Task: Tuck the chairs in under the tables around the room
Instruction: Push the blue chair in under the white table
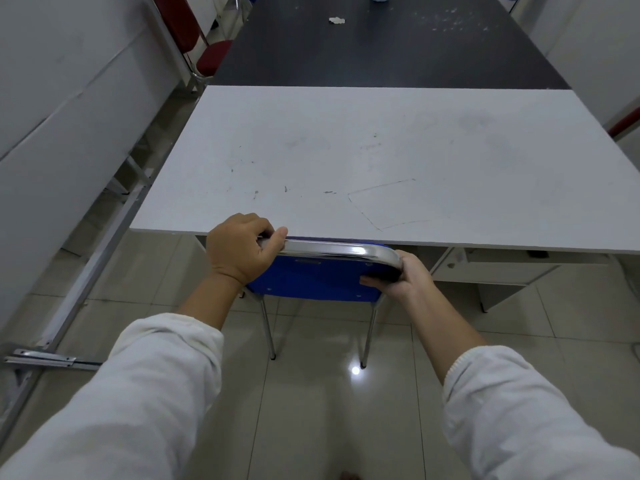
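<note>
A blue chair (pixel 318 280) with a chrome frame stands at the near edge of a white table (pixel 346 161). Its seat is hidden under the tabletop and only the backrest and two rear legs show. My left hand (pixel 239 251) grips the left end of the chrome top rail. My right hand (pixel 403 275) holds the right corner of the backrest, fingers curled around the blue panel. Both sleeves are white.
A dark table (pixel 381 46) butts against the far side of the white one, with a scrap of paper (pixel 336 20) on it. A red chair (pixel 204 50) stands at the far left. White partitions (pixel 69 116) line both sides. The floor is glossy tile.
</note>
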{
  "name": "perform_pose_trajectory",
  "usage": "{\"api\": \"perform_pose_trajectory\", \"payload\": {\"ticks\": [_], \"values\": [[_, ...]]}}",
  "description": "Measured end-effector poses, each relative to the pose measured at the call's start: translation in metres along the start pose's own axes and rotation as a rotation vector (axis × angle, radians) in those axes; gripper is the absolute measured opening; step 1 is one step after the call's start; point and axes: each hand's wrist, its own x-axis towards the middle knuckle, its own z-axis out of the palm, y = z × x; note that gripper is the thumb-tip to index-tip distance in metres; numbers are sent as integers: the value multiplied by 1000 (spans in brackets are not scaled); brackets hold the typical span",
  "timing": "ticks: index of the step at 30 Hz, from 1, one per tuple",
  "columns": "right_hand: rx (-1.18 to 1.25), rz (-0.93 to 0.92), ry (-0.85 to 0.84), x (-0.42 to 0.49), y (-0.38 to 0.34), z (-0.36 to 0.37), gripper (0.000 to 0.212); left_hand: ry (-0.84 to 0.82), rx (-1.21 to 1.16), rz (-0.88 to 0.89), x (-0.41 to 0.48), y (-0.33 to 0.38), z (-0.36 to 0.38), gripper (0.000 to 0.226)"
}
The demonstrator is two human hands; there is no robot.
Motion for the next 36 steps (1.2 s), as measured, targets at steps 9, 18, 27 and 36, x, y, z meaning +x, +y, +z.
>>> {"api": "perform_pose_trajectory", "payload": {"ticks": [9, 18, 27, 36], "values": [[-23, -34, 7, 10, -21, -15, 12, -6, 4, -13, -7, 21, 18, 40], [31, -51, -18, 26, -12, 4, 15, -14, 7, 13, 16, -7, 18, 40], [44, -55, 0, 35, 1, 15, 13, -33, 15, 12, 20, -28, 21, 43], [-63, -24, 37, 23, -9, 14, 13, -111, -2, -59, 19, -20, 23, 46]]}}
